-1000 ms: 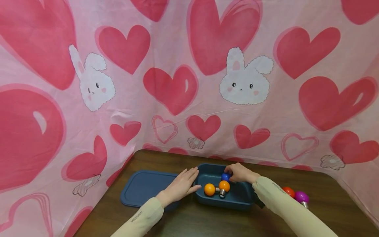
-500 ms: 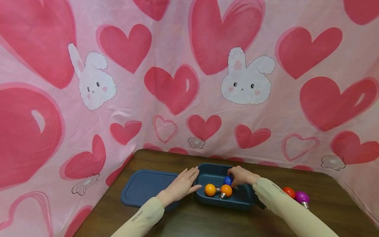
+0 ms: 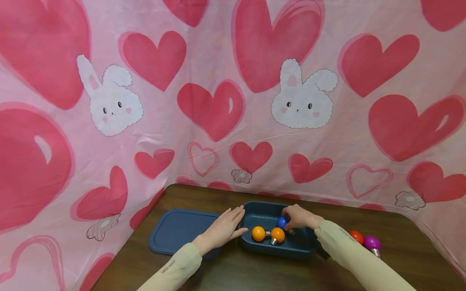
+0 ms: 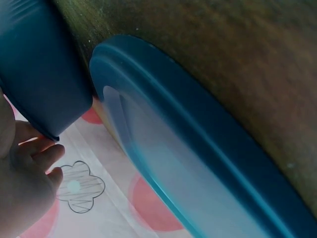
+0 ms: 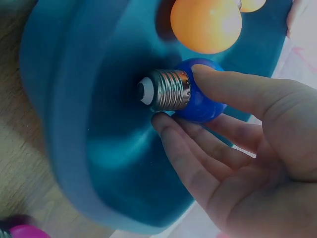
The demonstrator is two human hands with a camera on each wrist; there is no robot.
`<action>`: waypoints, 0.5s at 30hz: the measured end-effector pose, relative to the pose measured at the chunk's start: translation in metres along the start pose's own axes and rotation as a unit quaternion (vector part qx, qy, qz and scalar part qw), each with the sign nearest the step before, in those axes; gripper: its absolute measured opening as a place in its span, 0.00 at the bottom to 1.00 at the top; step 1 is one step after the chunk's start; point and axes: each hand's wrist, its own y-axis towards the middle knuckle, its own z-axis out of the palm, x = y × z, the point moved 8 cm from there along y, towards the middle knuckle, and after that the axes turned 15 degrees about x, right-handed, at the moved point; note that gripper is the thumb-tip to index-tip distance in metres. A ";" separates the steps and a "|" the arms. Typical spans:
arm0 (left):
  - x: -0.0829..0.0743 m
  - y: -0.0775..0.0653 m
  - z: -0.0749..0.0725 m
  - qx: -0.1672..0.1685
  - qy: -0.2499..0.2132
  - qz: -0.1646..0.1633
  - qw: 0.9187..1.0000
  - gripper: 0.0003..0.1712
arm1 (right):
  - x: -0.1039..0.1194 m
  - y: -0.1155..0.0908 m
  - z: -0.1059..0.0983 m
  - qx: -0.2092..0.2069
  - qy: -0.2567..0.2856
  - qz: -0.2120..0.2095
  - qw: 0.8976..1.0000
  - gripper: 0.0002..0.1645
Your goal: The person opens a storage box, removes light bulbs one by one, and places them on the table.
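A dark blue plastic container [image 3: 251, 247] stands on the table. Inside it, my right hand [image 3: 300, 217] pinches a blue light bulb [image 3: 282, 222] between thumb and fingers; the right wrist view shows the thumb on the blue globe [image 5: 205, 106] and the metal screw base [image 5: 171, 90] pointing away from the palm. Two orange bulbs lie beside it in the container, one left [image 3: 258, 233] and one nearer the middle [image 3: 278, 235]. With fingers extended, my left hand [image 3: 222, 229] touches the container's left edge.
The container's blue lid [image 3: 182, 231] lies flat on the table at the left, partly under my left forearm and hand. Past my right sleeve lie a red bulb [image 3: 356, 237] and a purple bulb [image 3: 372, 243]. Patterned cloth [image 3: 211, 121] hangs behind the table [image 3: 247, 275].
My right hand has shifted slightly right and nearer with the blue bulb. The middle orange bulb has moved a little nearer. My left hand stays at the container's edge.
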 end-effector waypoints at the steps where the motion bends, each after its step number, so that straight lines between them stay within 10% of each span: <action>1: 0.000 0.000 0.000 0.000 0.001 0.001 1.000 0.39 | -0.001 -0.001 0.000 -0.002 0.000 -0.004 1.000 0.23; 15: -0.001 0.000 -0.001 -0.003 -0.007 0.006 1.000 0.40 | 0.002 -0.027 -0.014 -0.046 0.007 -0.064 0.997 0.24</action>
